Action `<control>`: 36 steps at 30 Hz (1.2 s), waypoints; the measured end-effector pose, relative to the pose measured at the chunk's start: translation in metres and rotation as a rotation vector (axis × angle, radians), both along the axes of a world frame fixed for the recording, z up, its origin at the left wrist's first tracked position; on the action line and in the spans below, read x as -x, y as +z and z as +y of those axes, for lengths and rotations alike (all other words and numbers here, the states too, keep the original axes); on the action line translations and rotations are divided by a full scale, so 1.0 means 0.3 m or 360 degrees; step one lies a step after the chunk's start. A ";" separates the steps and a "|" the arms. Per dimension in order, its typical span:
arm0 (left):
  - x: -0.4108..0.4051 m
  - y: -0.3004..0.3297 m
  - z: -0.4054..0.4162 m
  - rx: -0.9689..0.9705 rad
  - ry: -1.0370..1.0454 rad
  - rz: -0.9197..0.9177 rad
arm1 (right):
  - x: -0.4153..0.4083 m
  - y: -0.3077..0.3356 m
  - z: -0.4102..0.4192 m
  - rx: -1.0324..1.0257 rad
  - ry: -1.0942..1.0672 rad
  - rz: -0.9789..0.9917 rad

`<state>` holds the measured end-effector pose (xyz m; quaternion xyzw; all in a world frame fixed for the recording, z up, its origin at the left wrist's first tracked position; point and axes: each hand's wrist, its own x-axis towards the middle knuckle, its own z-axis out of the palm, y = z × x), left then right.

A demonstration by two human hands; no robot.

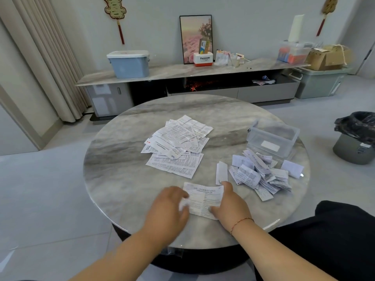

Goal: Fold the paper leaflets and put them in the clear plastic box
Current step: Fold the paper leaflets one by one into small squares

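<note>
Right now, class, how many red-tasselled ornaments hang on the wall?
2: one ornament upper left above the blue box; another ornament upper right, top cropped.
</note>
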<state>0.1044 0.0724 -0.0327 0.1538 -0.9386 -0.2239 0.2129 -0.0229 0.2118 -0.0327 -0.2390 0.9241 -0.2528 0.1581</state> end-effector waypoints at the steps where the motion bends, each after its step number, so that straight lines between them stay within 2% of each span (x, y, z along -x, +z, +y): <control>1: 0.000 -0.024 0.033 0.0056 -0.0149 -0.0142 | -0.005 0.006 -0.001 0.0015 -0.0043 -0.0043; 3: 0.007 -0.065 0.085 0.0229 -0.0263 -0.0271 | -0.021 0.003 -0.005 0.0236 -0.0212 -0.0315; 5: 0.016 -0.091 0.104 0.0302 -0.0279 -0.0249 | -0.058 0.011 -0.011 0.0544 -0.0357 -0.0768; 7: 0.031 -0.091 0.102 0.0365 -0.0222 -0.0201 | -0.070 0.028 0.001 0.0672 -0.0343 -0.0932; 8: 0.034 -0.091 0.096 0.0359 -0.0192 -0.0196 | -0.058 0.043 0.013 0.0620 -0.0241 -0.0848; 11: 0.026 -0.096 0.076 0.0113 -0.0110 -0.0134 | 0.024 0.084 0.072 0.0104 0.0370 -0.0148; 13: 0.013 -0.103 0.062 0.0012 -0.0098 -0.0116 | 0.069 0.076 0.095 0.0027 0.0648 -0.0059; 15: 0.006 -0.118 0.056 -0.0066 -0.0125 -0.0089 | 0.071 0.049 0.086 0.0166 0.0699 -0.0175; 17: 0.012 -0.120 0.050 -0.0235 -0.0062 -0.0042 | 0.066 0.002 0.060 0.0316 0.0558 -0.0190; 20: 0.035 -0.124 0.043 -0.0309 0.0029 -0.0040 | 0.059 -0.038 0.023 0.0290 0.0300 -0.0011; 23: 0.044 -0.125 0.025 -0.0128 -0.0037 -0.0095 | 0.049 -0.047 -0.004 0.0165 0.0211 0.0044; 27: 0.048 -0.140 0.024 0.0299 -0.0136 0.0027 | 0.042 -0.042 -0.016 0.0087 0.0206 0.0040; 29: 0.044 -0.142 0.056 0.0357 -0.0232 -0.0038 | 0.035 -0.034 -0.011 0.0077 0.0165 0.0021; 33: 0.043 -0.129 0.100 0.0381 -0.0254 -0.0148 | 0.017 -0.028 -0.005 0.0211 -0.0056 -0.0238; 36: 0.046 -0.128 0.094 0.0406 -0.0289 -0.0075 | -0.007 -0.029 -0.004 0.0531 -0.0265 -0.0831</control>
